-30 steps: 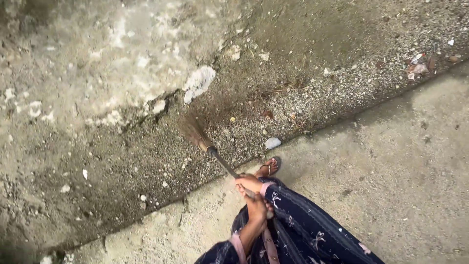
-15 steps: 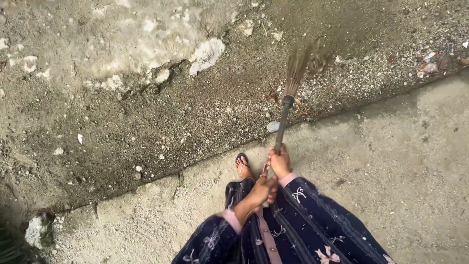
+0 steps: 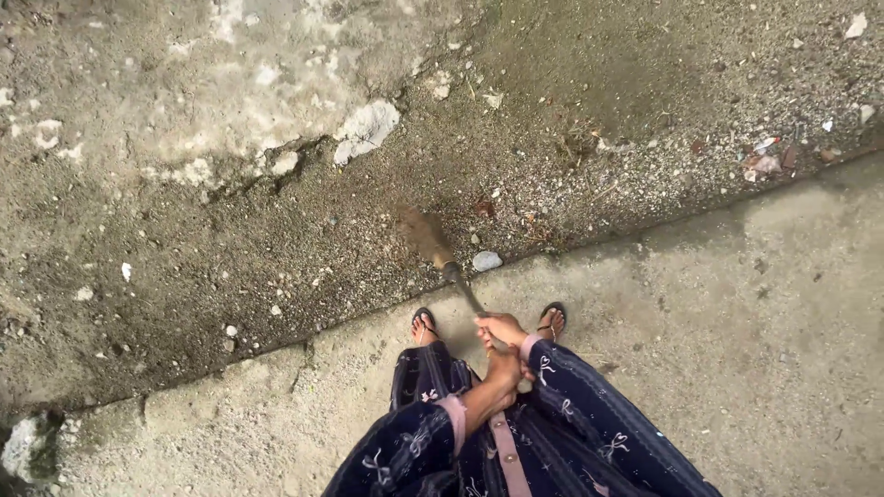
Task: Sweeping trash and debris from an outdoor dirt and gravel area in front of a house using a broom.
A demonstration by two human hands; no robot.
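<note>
With both my right hand (image 3: 502,329) and left hand (image 3: 505,370) clamped on the broom (image 3: 442,258), I'd keep strokes low across the gravel (image 3: 368,239).

The broom's bristle head (image 3: 422,234) is smeared by motion, so its strands cannot be told apart. Both hands overlap on the handle: the left hand (image 3: 505,368) covers its rear end, and the right hand (image 3: 502,328) hides the stretch ahead. The person's clothed body (image 3: 552,442) is cut off by the bottom edge. Litter (image 3: 762,164) near the ground's right edge is too small to identify.
</note>
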